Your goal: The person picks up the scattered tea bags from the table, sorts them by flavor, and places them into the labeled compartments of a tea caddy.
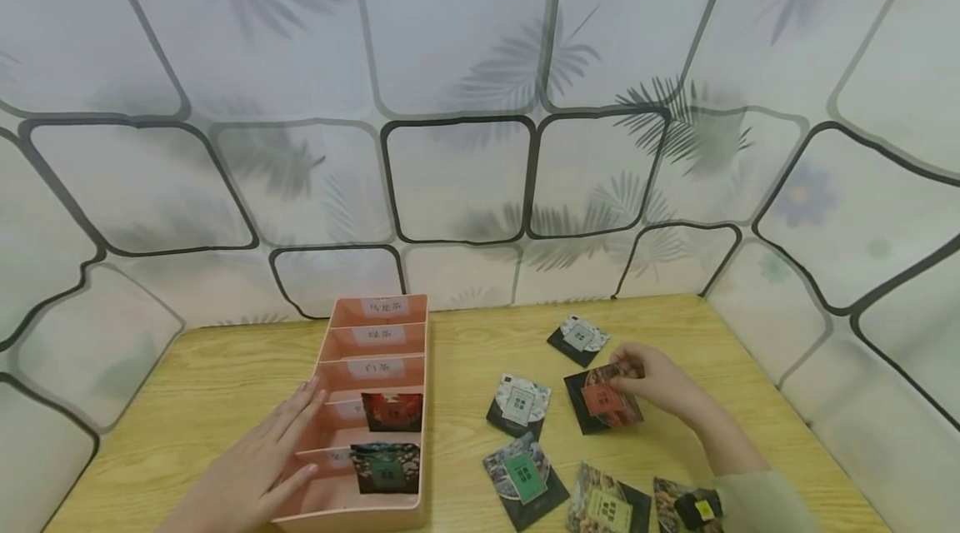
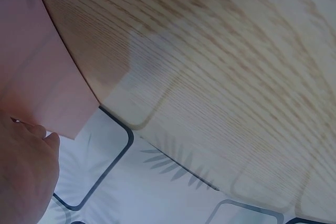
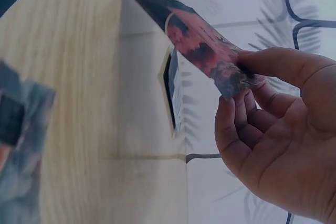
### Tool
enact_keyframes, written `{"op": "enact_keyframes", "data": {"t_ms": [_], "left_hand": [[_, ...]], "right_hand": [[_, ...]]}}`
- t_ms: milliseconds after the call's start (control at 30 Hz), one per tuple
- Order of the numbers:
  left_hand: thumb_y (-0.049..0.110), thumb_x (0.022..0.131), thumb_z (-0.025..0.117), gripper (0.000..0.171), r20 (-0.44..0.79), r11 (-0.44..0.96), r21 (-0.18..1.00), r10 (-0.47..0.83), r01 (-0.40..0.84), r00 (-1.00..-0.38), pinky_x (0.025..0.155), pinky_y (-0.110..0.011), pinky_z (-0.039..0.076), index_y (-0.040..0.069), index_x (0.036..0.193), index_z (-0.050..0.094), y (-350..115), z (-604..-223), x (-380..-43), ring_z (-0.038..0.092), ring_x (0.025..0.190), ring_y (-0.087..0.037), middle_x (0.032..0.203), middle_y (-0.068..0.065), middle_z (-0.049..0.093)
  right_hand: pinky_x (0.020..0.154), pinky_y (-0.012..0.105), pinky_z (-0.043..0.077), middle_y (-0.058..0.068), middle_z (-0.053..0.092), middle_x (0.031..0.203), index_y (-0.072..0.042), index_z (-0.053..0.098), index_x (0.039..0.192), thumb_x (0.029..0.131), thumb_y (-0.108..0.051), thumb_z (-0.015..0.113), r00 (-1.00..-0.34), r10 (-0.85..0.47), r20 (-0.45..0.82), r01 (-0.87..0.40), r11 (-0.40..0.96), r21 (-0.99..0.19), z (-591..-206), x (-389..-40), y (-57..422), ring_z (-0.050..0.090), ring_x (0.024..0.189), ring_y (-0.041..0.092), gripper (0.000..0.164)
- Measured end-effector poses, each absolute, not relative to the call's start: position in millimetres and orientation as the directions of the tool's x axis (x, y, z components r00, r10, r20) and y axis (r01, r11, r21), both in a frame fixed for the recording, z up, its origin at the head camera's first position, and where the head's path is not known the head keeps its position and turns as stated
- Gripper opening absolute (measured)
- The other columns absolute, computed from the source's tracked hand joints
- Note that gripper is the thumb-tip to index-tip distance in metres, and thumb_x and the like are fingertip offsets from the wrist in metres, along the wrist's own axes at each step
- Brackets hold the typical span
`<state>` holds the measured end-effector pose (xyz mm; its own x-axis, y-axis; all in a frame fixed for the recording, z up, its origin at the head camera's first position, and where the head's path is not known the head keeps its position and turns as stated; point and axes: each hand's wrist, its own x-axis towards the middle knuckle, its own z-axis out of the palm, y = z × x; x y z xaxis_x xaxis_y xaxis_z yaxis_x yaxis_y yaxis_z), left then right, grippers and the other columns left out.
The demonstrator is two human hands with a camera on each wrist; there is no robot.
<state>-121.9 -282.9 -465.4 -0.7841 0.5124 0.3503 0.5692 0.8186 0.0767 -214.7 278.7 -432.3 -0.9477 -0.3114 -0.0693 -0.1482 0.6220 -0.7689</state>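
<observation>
My right hand point(image 1: 656, 383) pinches a tea sachet point(image 1: 600, 400) with a red label by its edge, thumb against fingers. In the right wrist view the sachet point(image 3: 202, 45) tilts up above the wooden table. My left hand point(image 1: 258, 458) rests on the left edge of a long pink divided box point(image 1: 423, 433), fingers straight; the left wrist view shows that hand point(image 2: 29, 166) against the box's pink wall point(image 2: 42, 66). Inside the box, a red sachet point(image 1: 393, 412) stands in one compartment and a dark sachet with a green label point(image 1: 386, 469) in the nearest one.
Loose on the table lie two white-and-black sachets, one at the back point(image 1: 579, 340) and one nearer point(image 1: 519, 405), a green-labelled sachet point(image 1: 525, 479), a yellow-green one point(image 1: 607, 501) and another point(image 1: 686, 506) partly behind the right sleeve. A patterned curtain point(image 1: 465, 183) surrounds the table.
</observation>
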Motion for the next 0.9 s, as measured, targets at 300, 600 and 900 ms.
{"op": "enact_keyframes", "data": {"t_ms": [300, 600, 900], "left_hand": [[0.037, 0.099, 0.073, 0.091, 0.36, 0.808, 0.058, 0.531, 0.587, -0.767, 0.12, 0.001, -0.005, 0.013, 0.171, 0.023, -283.9, -466.7, -122.0, -0.01, 0.159, 0.013, 0.177, -0.005, 0.027], [0.041, 0.1, 0.07, 0.089, 0.319, 0.832, 0.079, 0.5, 0.549, -0.805, 0.118, 0.002, -0.008, 0.016, 0.171, 0.022, -282.7, -463.2, -121.6, -0.013, 0.157, 0.015, 0.176, -0.008, 0.03], [0.04, 0.101, 0.07, 0.086, 0.309, 0.838, 0.091, 0.49, 0.538, -0.815, 0.117, 0.003, -0.008, 0.012, 0.17, 0.027, -281.0, -463.1, -120.9, -0.014, 0.155, 0.017, 0.174, -0.011, 0.033]], "right_hand": [[0.072, 0.03, 0.049, 0.008, 0.064, 0.098, 0.002, 0.066, 0.112, 0.1, -0.011, 0.072, -0.957, -0.286, -0.044, -0.156, 0.636, -0.756, -413.8, -218.2, 258.0, 0.055, 0.085, 0.017, 0.019], [0.073, 0.034, 0.048, 0.007, 0.066, 0.097, -0.004, 0.068, 0.107, 0.101, -0.015, 0.072, -0.951, -0.308, -0.002, -0.201, 0.627, -0.752, -394.6, -225.0, 231.4, 0.056, 0.084, 0.017, 0.014], [0.079, 0.035, 0.053, 0.008, 0.072, 0.101, -0.006, 0.072, 0.111, 0.101, -0.017, 0.072, -0.938, -0.346, 0.033, -0.244, 0.588, -0.771, -378.7, -234.7, 199.1, 0.063, 0.088, 0.016, 0.015]]}}
